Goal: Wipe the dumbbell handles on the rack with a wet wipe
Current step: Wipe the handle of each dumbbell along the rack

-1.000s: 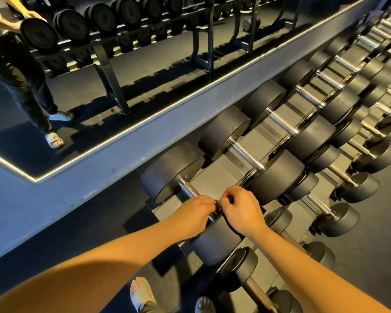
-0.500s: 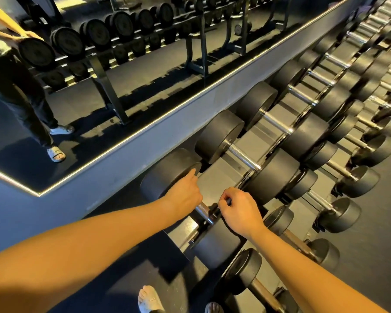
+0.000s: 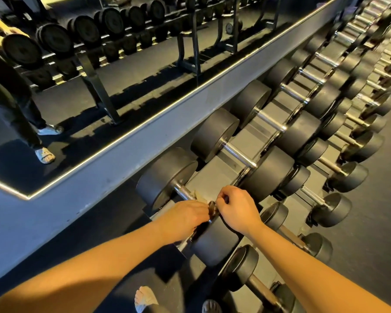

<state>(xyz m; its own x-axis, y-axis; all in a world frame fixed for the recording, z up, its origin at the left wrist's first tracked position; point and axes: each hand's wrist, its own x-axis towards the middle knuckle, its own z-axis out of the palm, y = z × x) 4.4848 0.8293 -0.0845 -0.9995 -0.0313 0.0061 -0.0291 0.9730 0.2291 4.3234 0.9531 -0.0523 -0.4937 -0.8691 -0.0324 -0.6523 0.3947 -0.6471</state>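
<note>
A gym mirror (image 3: 122,86) backs the long rack (image 3: 215,175). The wipe (image 3: 200,196) wraps the nearest handle (image 3: 184,191), at 6 o'clock. The left hand (image 3: 185,216) curls over it, seemingly to rub. At its 3 o'clock, the right hand (image 3: 239,207) pinches the wipe's edge, probably for tension.

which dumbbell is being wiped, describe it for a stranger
Follow the rack under the wall mirror to its near end. The top row's nearest dumbbell is it: only this one has the left hand and right hand on its handle with a wipe.
</note>
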